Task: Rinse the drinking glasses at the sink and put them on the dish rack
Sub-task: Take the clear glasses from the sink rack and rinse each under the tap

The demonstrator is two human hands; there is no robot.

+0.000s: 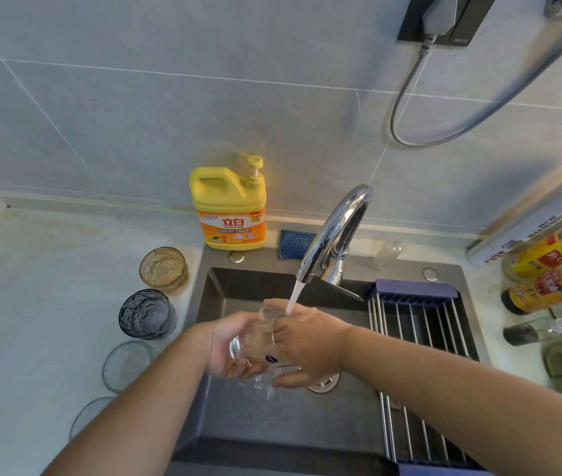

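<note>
Five drinking glasses [164, 269], one yellow detergent jug [228, 207], one faucet [337, 228], one dish rack [414, 289].

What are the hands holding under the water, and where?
A clear drinking glass: the left hand cups its base end, and the right hand wraps round its side.

Your one view comes from the camera on your head, looking forward and steeply down, close over the dark grey rectangular metal sink [238, 286] in the lower centre of the frame. It faces the pale grey tiled wall [169, 115] across the upper half. Its wide lens takes in the white stone countertop [32, 321] at lower left and the steel-barred dish rack with blue ends [420, 321] at lower right.
</note>
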